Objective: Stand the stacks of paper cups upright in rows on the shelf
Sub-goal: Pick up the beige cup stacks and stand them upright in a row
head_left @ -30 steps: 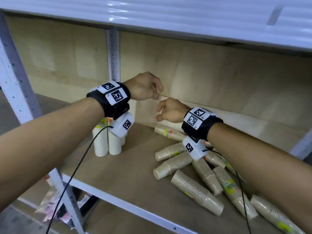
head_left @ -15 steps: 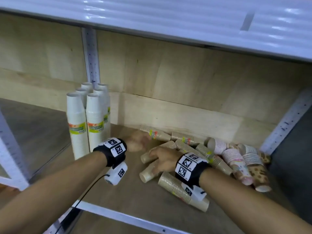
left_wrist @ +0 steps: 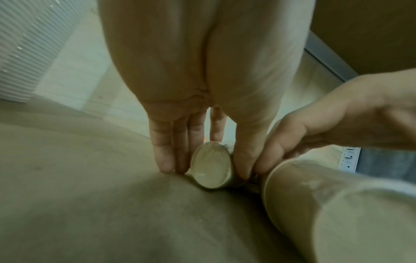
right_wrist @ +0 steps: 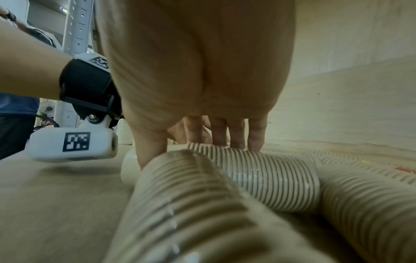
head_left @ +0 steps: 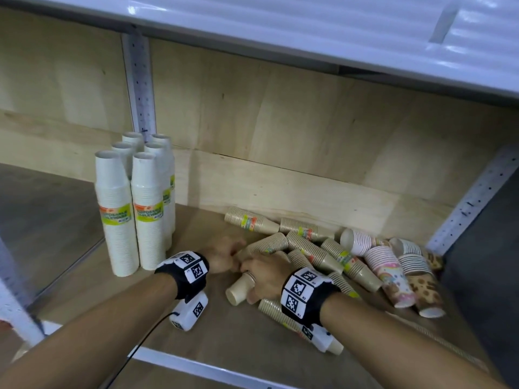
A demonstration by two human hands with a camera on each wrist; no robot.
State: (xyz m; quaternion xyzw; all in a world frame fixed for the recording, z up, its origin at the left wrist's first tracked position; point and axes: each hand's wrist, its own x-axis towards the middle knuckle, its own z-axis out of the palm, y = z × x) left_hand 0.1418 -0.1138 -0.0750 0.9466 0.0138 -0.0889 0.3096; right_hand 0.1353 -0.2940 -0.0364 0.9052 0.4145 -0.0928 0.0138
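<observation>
Several white cup stacks (head_left: pixel 120 217) stand upright in two rows at the shelf's left. To their right, tan cup stacks (head_left: pixel 306 248) lie in a heap. My left hand (head_left: pixel 224 256) is low on the shelf board, and its fingers and thumb pinch the closed end of one lying tan stack (left_wrist: pixel 211 170). Right beside it, my right hand (head_left: pixel 261 276) lies over a second tan stack (head_left: pixel 238 290). In the right wrist view its fingers (right_wrist: pixel 234 135) curl over that stack's ribbed side (right_wrist: pixel 258 170) while the thumb presses the other side.
Patterned cup stacks (head_left: pixel 390 268) lie at the heap's right end by the metal upright (head_left: pixel 471 203). The plywood back panel (head_left: pixel 280 130) stands behind and an upper shelf (head_left: pixel 309 26) overhangs. Bare shelf board (head_left: pixel 210 341) shows between the standing stacks and the heap.
Both hands dropped from in front of the back panel to the heap. Over the last half second they settled around two lying tan stacks.
</observation>
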